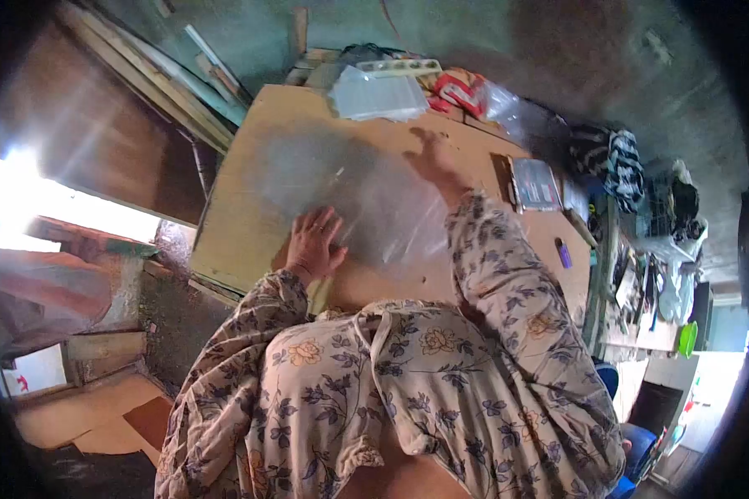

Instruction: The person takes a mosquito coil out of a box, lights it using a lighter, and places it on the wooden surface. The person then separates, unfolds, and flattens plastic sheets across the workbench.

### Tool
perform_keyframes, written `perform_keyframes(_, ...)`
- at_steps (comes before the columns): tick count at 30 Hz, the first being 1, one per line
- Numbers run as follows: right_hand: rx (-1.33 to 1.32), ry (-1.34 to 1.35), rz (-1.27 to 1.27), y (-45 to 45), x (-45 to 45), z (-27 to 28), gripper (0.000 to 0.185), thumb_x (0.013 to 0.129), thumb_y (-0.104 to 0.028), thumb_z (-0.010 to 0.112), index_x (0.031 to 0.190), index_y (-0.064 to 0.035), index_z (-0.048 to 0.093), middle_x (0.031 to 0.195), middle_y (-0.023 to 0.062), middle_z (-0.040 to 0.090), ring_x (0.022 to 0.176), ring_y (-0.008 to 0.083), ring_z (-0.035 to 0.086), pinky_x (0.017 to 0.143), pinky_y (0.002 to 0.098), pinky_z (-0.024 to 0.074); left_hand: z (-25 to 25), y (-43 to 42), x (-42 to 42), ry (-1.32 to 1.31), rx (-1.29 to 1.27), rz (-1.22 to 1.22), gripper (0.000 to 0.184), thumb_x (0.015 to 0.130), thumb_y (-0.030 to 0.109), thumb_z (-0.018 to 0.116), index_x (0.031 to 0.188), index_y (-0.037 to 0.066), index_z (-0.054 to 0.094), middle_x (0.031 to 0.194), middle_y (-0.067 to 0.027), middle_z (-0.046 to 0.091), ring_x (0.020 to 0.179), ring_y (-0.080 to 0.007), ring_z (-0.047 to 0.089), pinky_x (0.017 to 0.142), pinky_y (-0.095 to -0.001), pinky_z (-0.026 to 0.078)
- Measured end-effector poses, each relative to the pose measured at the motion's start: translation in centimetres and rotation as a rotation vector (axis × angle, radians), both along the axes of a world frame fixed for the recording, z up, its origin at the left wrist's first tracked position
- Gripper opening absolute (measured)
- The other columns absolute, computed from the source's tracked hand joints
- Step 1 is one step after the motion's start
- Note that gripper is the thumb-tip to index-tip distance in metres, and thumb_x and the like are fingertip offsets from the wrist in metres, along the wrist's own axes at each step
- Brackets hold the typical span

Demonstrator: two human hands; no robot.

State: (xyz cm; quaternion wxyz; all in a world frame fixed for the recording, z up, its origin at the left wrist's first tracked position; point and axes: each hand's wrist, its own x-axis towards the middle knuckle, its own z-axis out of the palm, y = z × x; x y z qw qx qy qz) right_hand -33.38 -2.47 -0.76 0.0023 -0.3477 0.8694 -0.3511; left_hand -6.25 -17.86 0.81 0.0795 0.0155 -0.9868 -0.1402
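My left hand (314, 246) lies flat near the front edge of the tabletop, fingers stretched out over the lower left part of a clear plastic sheet (383, 212). Farther out, my right hand (435, 162) reaches over the sheet's upper right side, its fingers apart and holding nothing visible. Whether its palm touches the sheet, I cannot tell. The sheet looks glossy and slightly wrinkled, and its far edges are hard to make out. Beyond both hands, a stack of clear plastic sheets or bags (379, 96) sits at the back of the table.
The wooden tabletop (233, 187) bears a white power strip (399, 66) and a red package (462, 91) at the back. On the right are a flat clear-wrapped pack (535, 185) and a purple lighter-like object (563, 252). Wooden planks (154, 79) lean at the left.
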Motion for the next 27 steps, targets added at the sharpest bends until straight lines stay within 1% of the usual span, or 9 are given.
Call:
perform_keyframes(1,-0.054,0.055,-0.019,2.3,-1.9,-0.5,0.054,0.066,-0.021,0.064,0.112,-0.0031,0.043,0.113,0.0167,0.045,0.106,0.0284,0.041,0.09,0.0369,0.0317,0.1,0.0,-0.1,0.005,-0.034,0.006,0.051,0.066,0.03,0.058,0.111,0.008,0.047,0.124,-0.0104,0.036,0.112,-0.0307,0.033,0.092,-0.0451,0.024)
perform_keyframes(4,0.377,-0.078,-0.126,10.6,-1.1,4.5,0.06,0.064,-0.029,0.066,0.112,-0.0026,0.042,0.117,0.0177,0.041,0.11,0.034,0.035,0.092,0.0403,0.0295,0.8,0.4,-0.3,-0.015,-0.032,0.02,0.053,0.065,0.031,0.059,0.111,0.009,0.046,0.124,-0.0096,0.036,0.113,-0.0296,0.031,0.092,-0.0441,0.025)
perform_keyframes(7,0.616,0.011,-0.33,18.2,2.4,-0.3,0.068,0.059,-0.035,0.067,0.113,-0.0013,0.042,0.124,0.0189,0.033,0.118,0.0382,0.023,0.092,0.0437,0.0287,1.0,0.6,0.0,0.064,-0.069,0.047,0.05,0.064,0.032,0.059,0.107,0.009,0.048,0.117,-0.0096,0.041,0.11,-0.0296,0.034,0.089,-0.0433,0.028)
perform_keyframes(10,0.585,0.056,-0.391,20.1,5.0,-0.4,0.069,0.058,-0.031,0.067,0.117,-0.0054,0.04,0.121,0.0184,0.038,0.114,0.0364,0.032,0.09,0.0453,0.0313,1.8,0.6,0.0,0.014,-0.052,0.043,0.048,0.065,0.031,0.059,0.106,0.01,0.047,0.114,-0.0084,0.04,0.106,-0.0286,0.035,0.087,-0.0438,0.029)
perform_keyframes(12,0.576,-0.289,-0.504,19.4,7.2,2.7,0.051,0.06,-0.028,0.065,0.105,-0.0083,0.05,0.102,0.017,0.052,0.096,0.0324,0.049,0.082,0.0431,0.0384,1.5,0.7,0.0,0.011,-0.06,0.042,0.048,0.065,0.031,0.059,0.106,0.01,0.047,0.114,-0.0083,0.04,0.106,-0.0286,0.035,0.087,-0.0437,0.029)
perform_keyframes(15,0.614,-0.213,-0.513,22.1,5.7,-0.1,0.028,0.06,-0.023,0.063,0.084,-0.0085,0.059,0.081,0.0136,0.059,0.077,0.0277,0.056,0.071,0.0393,0.0433,1.4,0.8,0.0,0.009,-0.066,0.028,0.047,0.066,0.031,0.059,0.106,0.01,0.047,0.115,-0.0084,0.04,0.107,-0.029,0.034,0.086,-0.0435,0.028)
perform_keyframes(19,0.331,-0.066,-0.529,27.4,3.4,2.7,0.018,0.067,-0.025,0.052,0.08,-0.016,0.059,0.079,0.0115,0.06,0.079,0.0284,0.057,0.069,0.0398,0.0413,1.4,0.9,0.3,0.035,-0.082,0.026,0.048,0.066,0.029,0.059,0.108,0.01,0.046,0.116,-0.009,0.039,0.107,-0.0298,0.033,0.088,-0.0441,0.027)
perform_keyframes(25,0.105,-0.012,-0.388,28.1,5.6,15.4,0.019,0.062,-0.021,0.062,0.073,-0.0072,0.056,0.07,0.0098,0.059,0.068,0.0252,0.057,0.061,0.0326,0.0413,2.6,0.9,-0.4,0.104,-0.136,-0.014,0.049,0.067,0.024,0.057,0.111,0.008,0.044,0.118,-0.0118,0.038,0.106,-0.0318,0.036,0.091,-0.0446,0.025)
perform_keyframes(27,0.112,0.011,-0.308,26.5,6.2,17.7,0.021,0.061,-0.02,0.064,0.073,-0.0055,0.055,0.068,0.0102,0.058,0.065,0.0228,0.057,0.06,0.0307,0.0413,3.4,1.8,-2.6,0.181,0.224,-0.185,0.05,0.071,0.024,0.054,0.116,0.007,0.04,0.12,-0.013,0.039,0.106,-0.0299,0.038,0.093,-0.0434,0.025)
